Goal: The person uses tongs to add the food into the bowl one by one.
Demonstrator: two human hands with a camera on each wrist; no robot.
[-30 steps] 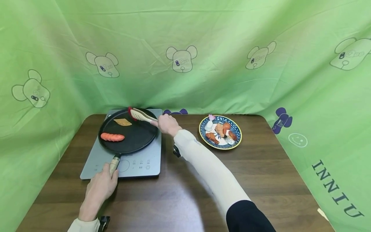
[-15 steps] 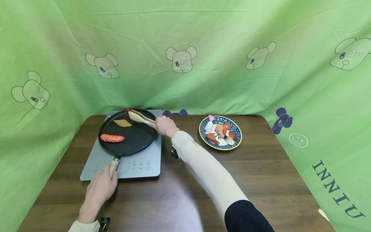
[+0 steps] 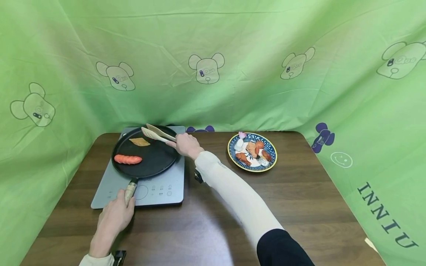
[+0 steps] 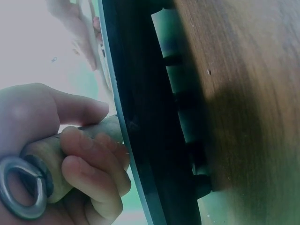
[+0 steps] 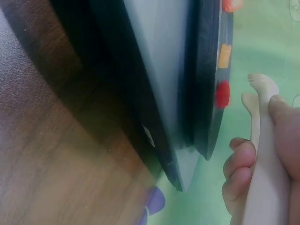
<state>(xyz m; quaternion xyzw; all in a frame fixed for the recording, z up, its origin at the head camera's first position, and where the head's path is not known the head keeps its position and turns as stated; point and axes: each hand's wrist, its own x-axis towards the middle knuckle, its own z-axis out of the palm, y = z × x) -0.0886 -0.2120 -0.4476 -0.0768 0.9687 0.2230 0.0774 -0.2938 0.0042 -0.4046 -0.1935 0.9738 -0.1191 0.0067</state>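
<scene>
My left hand (image 3: 114, 214) grips the handle (image 3: 131, 190) of a flat black frying pan (image 3: 156, 159), which sits on a grey induction cooktop (image 3: 106, 190). The left wrist view shows fingers and thumb wrapped round that handle. My right hand (image 3: 188, 145) holds cream-coloured tongs (image 5: 262, 136) above the pan's far right side, their two arms spread apart. A sliced sausage (image 3: 128, 159) and a flat tan piece (image 3: 139, 142) lie in the pan. The right wrist view also shows a red piece (image 5: 222, 94) in the pan, apart from the tongs' tips; the head view hides it.
A blue-patterned plate (image 3: 229, 151) with several food pieces stands on the wooden table (image 3: 266, 207), right of the cooktop. A green cloth (image 3: 253, 92) hangs behind the table and along its sides.
The tongs' arms have spread, and the red piece seen at their tips earlier is now out of sight in the head view. My right hand has shifted slightly left. The left hand keeps its hold.
</scene>
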